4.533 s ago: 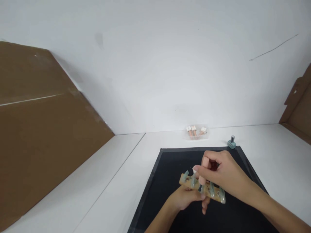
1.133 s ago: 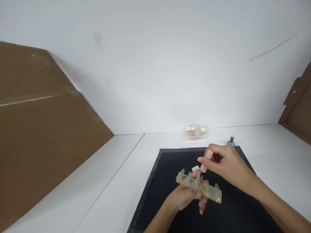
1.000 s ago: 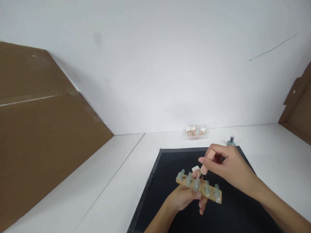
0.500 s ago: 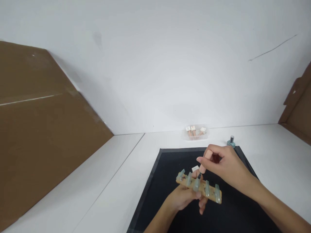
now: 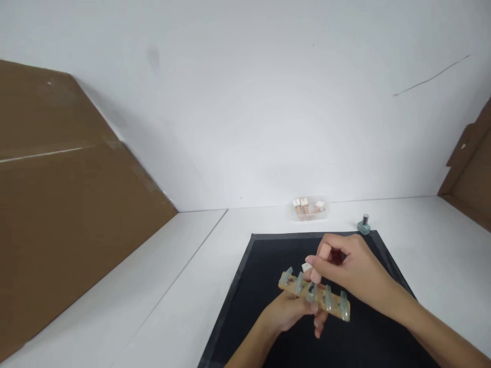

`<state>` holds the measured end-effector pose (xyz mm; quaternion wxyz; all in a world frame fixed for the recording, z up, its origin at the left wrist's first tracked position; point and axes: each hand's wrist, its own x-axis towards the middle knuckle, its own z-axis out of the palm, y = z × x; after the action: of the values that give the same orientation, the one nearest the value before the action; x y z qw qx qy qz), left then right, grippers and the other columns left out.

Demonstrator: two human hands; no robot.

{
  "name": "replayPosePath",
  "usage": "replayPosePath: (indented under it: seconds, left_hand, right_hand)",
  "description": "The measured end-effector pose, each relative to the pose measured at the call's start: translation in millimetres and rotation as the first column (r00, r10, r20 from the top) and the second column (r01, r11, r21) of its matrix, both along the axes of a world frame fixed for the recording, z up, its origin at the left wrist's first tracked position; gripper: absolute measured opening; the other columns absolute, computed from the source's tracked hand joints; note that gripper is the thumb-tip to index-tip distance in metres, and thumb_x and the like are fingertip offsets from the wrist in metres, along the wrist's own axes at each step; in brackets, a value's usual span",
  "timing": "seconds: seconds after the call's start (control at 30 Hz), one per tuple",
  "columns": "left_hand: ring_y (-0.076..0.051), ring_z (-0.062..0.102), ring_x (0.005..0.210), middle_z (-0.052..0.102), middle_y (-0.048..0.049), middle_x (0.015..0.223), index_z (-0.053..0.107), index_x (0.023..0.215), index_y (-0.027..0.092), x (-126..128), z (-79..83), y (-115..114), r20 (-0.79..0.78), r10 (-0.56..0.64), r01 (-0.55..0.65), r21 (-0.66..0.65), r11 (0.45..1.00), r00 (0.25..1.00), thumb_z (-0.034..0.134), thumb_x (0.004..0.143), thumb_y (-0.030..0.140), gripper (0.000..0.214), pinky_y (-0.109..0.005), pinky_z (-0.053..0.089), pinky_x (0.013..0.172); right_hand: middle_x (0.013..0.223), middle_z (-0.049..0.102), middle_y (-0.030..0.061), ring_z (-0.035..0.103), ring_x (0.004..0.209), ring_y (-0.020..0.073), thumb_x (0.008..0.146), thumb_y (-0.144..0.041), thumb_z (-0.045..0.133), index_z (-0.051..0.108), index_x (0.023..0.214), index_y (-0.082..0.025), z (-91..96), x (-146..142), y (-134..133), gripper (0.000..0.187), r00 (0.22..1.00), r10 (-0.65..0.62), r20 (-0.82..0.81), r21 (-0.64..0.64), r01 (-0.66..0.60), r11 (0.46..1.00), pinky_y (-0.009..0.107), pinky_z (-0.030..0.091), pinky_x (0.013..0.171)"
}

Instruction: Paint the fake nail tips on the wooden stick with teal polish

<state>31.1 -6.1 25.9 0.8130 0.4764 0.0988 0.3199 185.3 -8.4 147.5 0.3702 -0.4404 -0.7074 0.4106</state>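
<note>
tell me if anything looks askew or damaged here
The leftmost nail tip on the tan strip leans more than the others, perhaps only from the viewing angle. Behind, a thin dark line slants across the white wall at upper right, marring a mostly plain surface.

Wooden strip (image 5: 336, 305), narrow, tan, speckled; slopes down rightward, held near mid-length by the left hand (image 5: 286, 309). Nail tips (image 5: 328, 298), five, glossy, translucent grey-green; stand in a row along the strip, the middle one at that grip. Brush (image 5: 325, 252), pale pink handle; slants from a pinch by the right hand (image 5: 355, 263), dark end over the middle nail tip. White block (image 5: 306, 267), partly hidden; shows between both grips.
</note>
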Motion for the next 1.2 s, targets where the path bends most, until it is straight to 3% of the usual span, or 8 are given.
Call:
replayPosePath:
  seconds: [0.2,0.3,0.47,0.63,0.8,0.93,1.07,1.2]
  left_hand:
    - [-0.006,0.047,0.045,0.052,0.0059,0.057,0.048,0.087,0.017,-0.9,-1.3,-2.4,0.013,0.020,-0.020,-0.016,1.000,1.000,0.070,0.070,0.034,0.033,-0.018,0.044,0.042]
    - [-0.006,0.047,0.045,0.053,0.0056,0.056,0.049,0.088,0.016,0.0,0.0,0.0,-0.021,0.019,-0.020,-0.034,0.999,1.000,0.071,0.068,0.035,0.035,-0.019,0.044,0.042]
    - [-0.007,0.047,0.045,0.048,0.0041,0.051,0.052,0.069,0.013,2.0,3.5,2.3,-0.085,0.014,-0.017,-0.029,0.999,0.996,0.071,0.067,0.041,0.034,-0.019,0.041,0.041]
    - [-0.007,0.046,0.045,0.049,0.0055,0.054,0.050,0.084,0.014,0.6,1.7,-1.5,-0.068,0.018,-0.021,-0.044,0.999,0.998,0.073,0.066,0.042,0.040,-0.019,0.043,0.042]
    - [-0.006,0.044,0.044,0.048,0.0060,0.053,0.050,0.079,0.015,0.0,-0.4,-1.8,-0.035,0.014,-0.015,-0.025,1.000,0.999,0.072,0.067,0.040,0.035,-0.018,0.043,0.041]
    - [-0.006,0.046,0.045,0.050,0.0054,0.053,0.051,0.082,0.015,0.8,0.1,1.9,-0.049,0.008,-0.010,-0.033,0.999,0.999,0.072,0.068,0.039,0.034,-0.018,0.043,0.042]
    - [-0.007,0.048,0.047,0.049,0.0039,0.054,0.053,0.074,0.013,0.8,-0.4,2.9,-0.070,-0.001,-0.001,-0.032,0.999,0.998,0.070,0.069,0.040,0.032,-0.019,0.043,0.043]
    - [-0.007,0.048,0.045,0.051,0.0062,0.055,0.049,0.087,0.016,0.4,-0.8,-0.2,-0.015,0.002,-0.002,-0.016,1.000,1.000,0.070,0.070,0.036,0.034,-0.018,0.044,0.042]
  right_hand:
    - [0.054,0.069,0.0014,0.044,0.042,0.0091,0.081,-0.033,0.059,0.051,0.051,-0.020,0.9,5.3,2.4,0.033,0.991,-0.118,0.067,0.097,0.111,0.989,0.022,0.037,0.043]
    - [0.055,0.069,0.0014,0.049,0.044,0.0098,0.081,-0.032,0.059,0.051,0.052,-0.020,1.0,3.4,0.6,0.032,0.998,-0.065,0.007,0.063,0.065,0.996,0.022,0.039,0.045]
    - [0.053,0.066,0.0009,0.051,0.044,0.0101,0.078,-0.028,0.060,0.051,0.052,-0.020,-0.6,-1.4,-1.3,0.029,1.000,0.016,0.002,-0.017,-0.016,1.000,0.021,0.037,0.042]
    - [0.056,0.070,0.0018,0.058,0.048,0.0117,0.082,-0.031,0.058,0.050,0.054,-0.020,-0.1,1.0,1.2,0.031,1.000,-0.013,-0.004,0.024,0.013,1.000,0.023,0.043,0.048]
    - [0.055,0.070,0.0013,0.050,0.043,0.0097,0.082,-0.033,0.059,0.049,0.052,-0.020,0.5,3.9,1.7,0.033,0.997,-0.077,0.020,0.070,0.076,0.995,0.022,0.039,0.044]
    - [0.055,0.068,0.0013,0.055,0.048,0.0114,0.080,-0.031,0.059,0.051,0.053,-0.020,-0.3,2.8,-2.1,0.030,1.000,-0.005,-0.008,0.022,0.005,1.000,0.022,0.040,0.046]
    - [0.052,0.064,0.0002,0.052,0.045,0.0103,0.078,-0.028,0.060,0.052,0.052,-0.019,-1.1,0.9,-3.1,0.029,0.999,0.021,0.027,-0.007,-0.021,1.000,0.021,0.037,0.043]
    - [0.057,0.069,0.0019,0.058,0.050,0.0119,0.082,-0.032,0.058,0.052,0.055,-0.019,-0.1,2.2,0.6,0.030,1.000,0.013,0.012,0.024,-0.014,1.000,0.023,0.042,0.048]
